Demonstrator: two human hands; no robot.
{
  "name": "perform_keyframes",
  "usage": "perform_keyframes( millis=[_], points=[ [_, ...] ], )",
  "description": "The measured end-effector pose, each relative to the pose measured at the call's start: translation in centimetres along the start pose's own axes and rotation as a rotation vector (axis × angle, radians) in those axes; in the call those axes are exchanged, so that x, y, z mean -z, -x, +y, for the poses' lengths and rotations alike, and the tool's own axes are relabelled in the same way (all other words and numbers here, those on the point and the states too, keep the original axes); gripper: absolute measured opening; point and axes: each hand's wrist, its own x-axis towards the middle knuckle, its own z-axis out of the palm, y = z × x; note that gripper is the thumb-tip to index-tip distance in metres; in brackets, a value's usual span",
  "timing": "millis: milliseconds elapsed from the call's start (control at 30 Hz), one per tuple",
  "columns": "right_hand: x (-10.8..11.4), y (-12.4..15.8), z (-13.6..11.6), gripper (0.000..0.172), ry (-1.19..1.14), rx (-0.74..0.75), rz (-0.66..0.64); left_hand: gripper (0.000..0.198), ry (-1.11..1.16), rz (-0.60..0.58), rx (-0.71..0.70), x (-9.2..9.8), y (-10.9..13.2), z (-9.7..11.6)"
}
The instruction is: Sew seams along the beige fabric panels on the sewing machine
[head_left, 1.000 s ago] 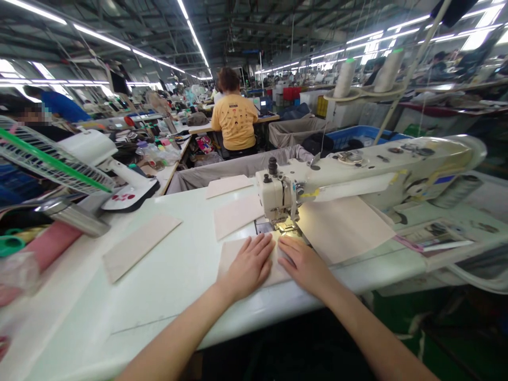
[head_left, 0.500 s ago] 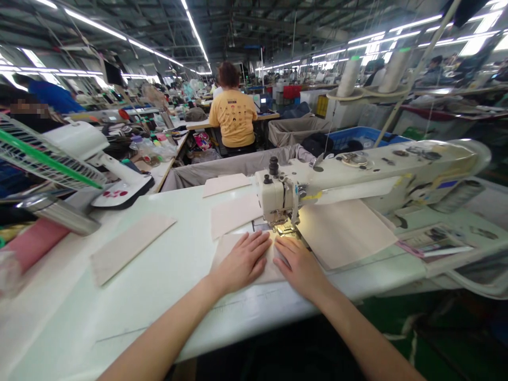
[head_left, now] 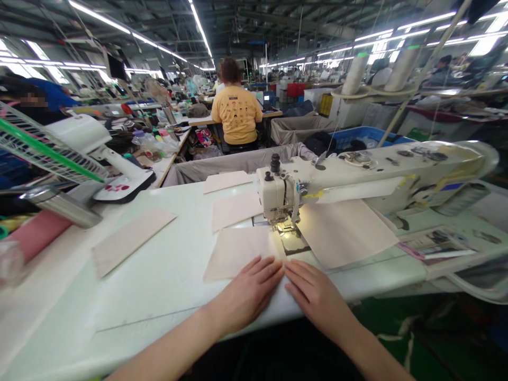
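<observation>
A beige fabric panel [head_left: 238, 251] lies flat on the pale green sewing table, its right edge by the lit presser foot [head_left: 286, 227] of the sewing machine [head_left: 337, 177]. My left hand [head_left: 254, 288] rests on the panel's near right corner, fingers stretched out flat. Beside it, my right hand [head_left: 317, 291] has its fingers extended, with the fingertips at the panel's right edge near the left fingertips. Neither hand grasps anything. Whether the needle is in the cloth is too small to tell.
More beige panels lie left of the machine, including one [head_left: 133, 241] at the far left. A larger beige piece [head_left: 347, 233] sits under the machine arm. A white fan [head_left: 79, 137], a steel flask [head_left: 63, 206] and thread cones [head_left: 354, 74] stand around. A person in yellow [head_left: 237, 114] sits ahead.
Both hands have moved back toward the table's near edge, away from the presser foot. More of the panel and the metal plate by the foot now shows.
</observation>
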Motion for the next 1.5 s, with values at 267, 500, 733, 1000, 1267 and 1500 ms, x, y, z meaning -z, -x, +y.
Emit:
perform_keyframes(
  millis=[267, 500, 733, 1000, 1267, 1500],
  points=[
    [-0.4, -1.6, 0.7, 0.029, 0.051, 0.026, -0.045, 0.044, -0.010, 0.021, 0.013, 0.3, -0.4, -1.3],
    [1.8, -4.4, 2.4, 0.022, 0.170, -0.116, 0.002, 0.041, 0.034, 0.064, 0.009, 1.5, -2.2, -4.5],
    [4.1, -5.3, 5.7, 0.006, 0.388, -0.405, 0.052, 0.040, 0.034, 0.106, -0.029, 2.0, -3.8, -7.6],
    [4.2, -6.1, 6.0, 0.022, 0.337, -0.469, -0.071, 0.042, -0.004, 0.116, -0.020, 2.4, -4.7, -9.0],
    [4.3, -5.4, 5.8, 0.016, 0.299, -0.426, -0.012, 0.043, -0.016, 0.127, 0.010, 1.7, -4.6, -9.2],
    [5.5, -6.2, 6.5, 0.026, -0.057, -0.655, -0.002, 0.042, -0.085, 0.139, 0.190, 1.2, -4.3, -8.4]
  ],
)
